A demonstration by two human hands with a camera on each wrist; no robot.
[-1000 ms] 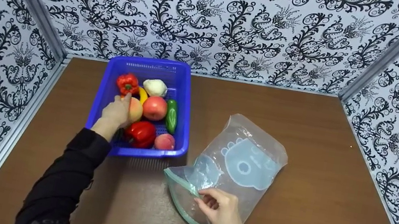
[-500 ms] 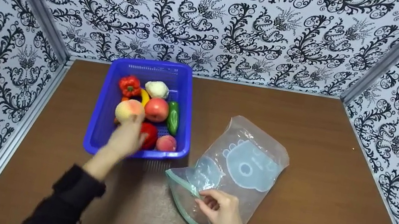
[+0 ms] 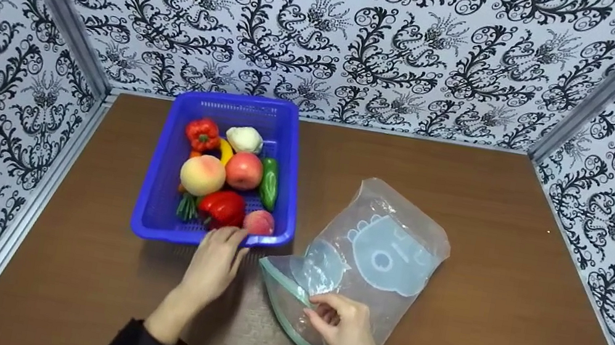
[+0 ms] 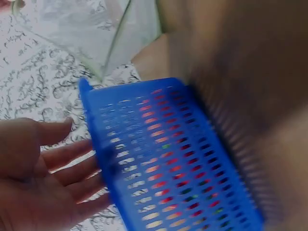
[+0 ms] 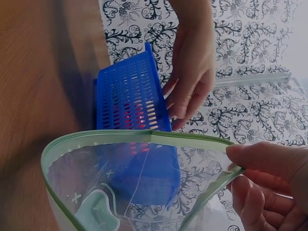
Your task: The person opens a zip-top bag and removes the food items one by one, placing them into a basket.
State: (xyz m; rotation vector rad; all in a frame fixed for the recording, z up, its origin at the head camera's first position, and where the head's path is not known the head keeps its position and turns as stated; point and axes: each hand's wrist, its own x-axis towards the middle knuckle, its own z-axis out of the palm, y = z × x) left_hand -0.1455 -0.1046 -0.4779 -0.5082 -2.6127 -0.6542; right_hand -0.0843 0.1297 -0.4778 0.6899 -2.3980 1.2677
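My left hand (image 3: 215, 266) is at the near rim of the blue basket (image 3: 146, 195), its fingers fairly straight and reaching over the edge by a red bell pepper (image 3: 223, 208) and a small peach (image 3: 259, 222). In the left wrist view nothing sits in the palm; whether the fingertips touch the fruit is hidden. Between thumb and finger, my right hand (image 3: 346, 332) pinches the green edge of a clear zip bag (image 3: 391, 193) printed with a pale blue cartoon figure. The bag's mouth gapes toward me in the right wrist view.
Inside the basket also lie a large peach (image 3: 202, 175), an apple (image 3: 244, 171), a green pepper-like vegetable (image 3: 269, 183), a white garlic-like bulb (image 3: 245, 139), a banana (image 3: 225, 151) and another red pepper (image 3: 202, 134). Patterned walls (image 3: 331, 33) enclose the wooden table (image 3: 490, 278).
My left hand has left the large peach, which stays in the basket, and moved toward me and right to the near rim. The right hand keeps its pinch on the bag.
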